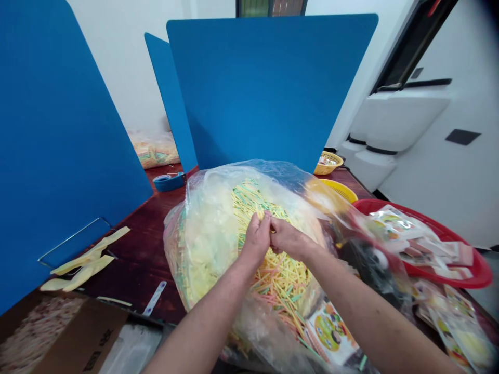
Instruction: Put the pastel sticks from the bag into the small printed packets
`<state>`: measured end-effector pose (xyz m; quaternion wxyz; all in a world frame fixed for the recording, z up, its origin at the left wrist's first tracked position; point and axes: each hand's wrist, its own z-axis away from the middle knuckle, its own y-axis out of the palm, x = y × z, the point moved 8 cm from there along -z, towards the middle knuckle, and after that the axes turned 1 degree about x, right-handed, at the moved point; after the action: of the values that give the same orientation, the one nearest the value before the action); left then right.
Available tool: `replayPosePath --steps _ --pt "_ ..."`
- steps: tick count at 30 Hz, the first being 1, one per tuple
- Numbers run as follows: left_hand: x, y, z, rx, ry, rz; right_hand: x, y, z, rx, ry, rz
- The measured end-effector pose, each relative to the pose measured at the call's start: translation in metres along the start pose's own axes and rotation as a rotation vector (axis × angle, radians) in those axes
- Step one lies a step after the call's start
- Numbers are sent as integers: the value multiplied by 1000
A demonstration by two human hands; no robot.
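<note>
A large clear plastic bag (210,234) lies open before me, full of thin yellow, green and pink sticks (283,280). Over the middle of the pile, my left hand (256,236) is closed, fingers bent inward. My right hand (288,240) is closed too, its fingers pressed against the left hand's fingers. A little yellow shows at the left fingertips, but what the hands hold between them is hidden. Below my right forearm, a printed packet (331,330) lies at the bag's near right side.
Blue partitions (268,88) stand behind and left. At right are a red basket (483,267) of packets, a yellow basket (339,188) and loose packets (463,327). On the left lie pale yellow strips (88,259), a blue tape roll (168,182) and a cardboard box (81,332).
</note>
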<state>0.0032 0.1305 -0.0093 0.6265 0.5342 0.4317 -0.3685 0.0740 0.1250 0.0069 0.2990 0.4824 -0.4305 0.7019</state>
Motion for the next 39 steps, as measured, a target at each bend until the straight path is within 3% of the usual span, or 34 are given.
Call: replayPosePath --steps 4,7,10,12,14,16,21,25,28,32,34,37,39 --pt "-6 -21 -7 -132 -45 332 14 -20 6 -229 -160 240" --pt "-1 -13 -5 -13 -192 476 31 -36 8 -392 -127 309" --pt "7 3 3 108 -329 633 59 -27 5 -300 -150 447" --pt "10 7 5 86 -360 718 79 -19 10 -281 -264 603" --pt "9 5 4 25 -337 748 90 -16 23 -374 -402 731" --pt "7 3 3 -36 -314 742 83 -11 32 -420 -457 802" --pt "-1 4 8 -35 -288 736 41 4 42 -332 -465 826" --pt "-7 -3 13 -6 -180 644 35 -25 62 -572 -483 641" --pt "4 10 23 75 -224 544 28 -33 67 -655 -428 596" --pt "20 30 40 187 -305 450 21 -23 61 -474 -311 782" --pt "23 32 47 228 -307 271 25 -30 68 -418 -297 824" --pt "23 42 57 452 -255 -106 40 -50 88 -448 -399 828" --pt "26 52 64 609 -231 -269 37 -48 91 -327 -417 842"
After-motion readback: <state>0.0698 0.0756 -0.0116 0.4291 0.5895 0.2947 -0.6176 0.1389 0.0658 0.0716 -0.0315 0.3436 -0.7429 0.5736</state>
